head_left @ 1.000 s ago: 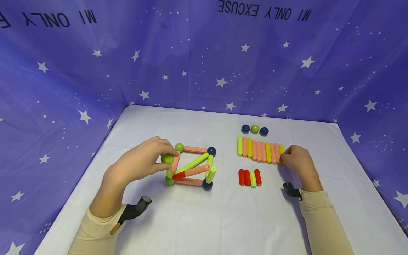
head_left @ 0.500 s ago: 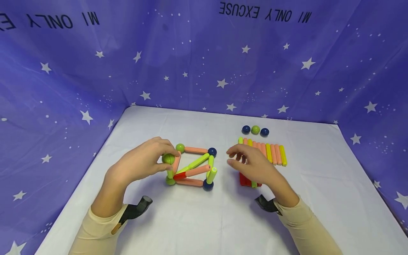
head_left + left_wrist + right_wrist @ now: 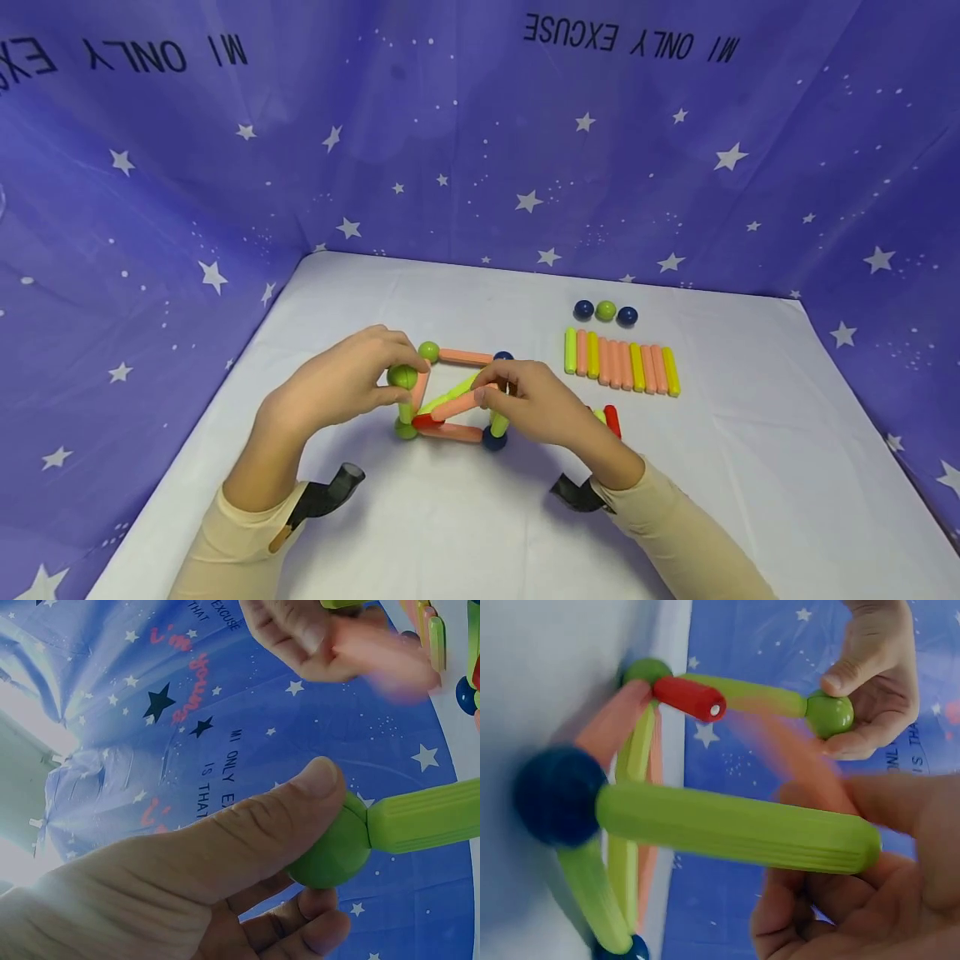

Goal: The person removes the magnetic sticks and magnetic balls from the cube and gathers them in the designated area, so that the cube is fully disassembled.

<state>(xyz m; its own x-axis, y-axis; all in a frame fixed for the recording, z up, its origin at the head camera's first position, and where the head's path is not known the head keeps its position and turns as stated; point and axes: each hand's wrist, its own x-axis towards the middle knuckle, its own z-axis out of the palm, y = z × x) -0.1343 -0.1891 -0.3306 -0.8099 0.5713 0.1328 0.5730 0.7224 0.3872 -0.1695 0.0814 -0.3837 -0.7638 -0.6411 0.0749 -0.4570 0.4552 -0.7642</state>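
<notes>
- Clearly, two bare hands are busy: the left hand (image 3: 341, 379) pinches one green ball (image 3: 402, 377) between thumb and fingers, atop a light-green upright stick (image 3: 406, 412); the right hand (image 3: 540, 404) grips one pink stick (image 3: 456, 405).
- That pink stick slants over the frame (image 3: 459, 387), near one short red stick (image 3: 429, 420); whether they touch, I cannot tell.
- The frame, on the white table (image 3: 480, 533), shows five balls, counting the pinched one: three green, two dark blue.
- Farther right sit three loose balls (image 3: 606, 311): two dark blue, one green between them.
- Just nearer lie ten sticks in a row (image 3: 615, 365): six pink, three yellow, one light green.
- The right forearm (image 3: 611, 454) partly hides a shorter row (image 3: 612, 421), its count unclear; the right hand covers some of the frame's right end.
- Starry purple cloth (image 3: 450, 108) hangs behind.
</notes>
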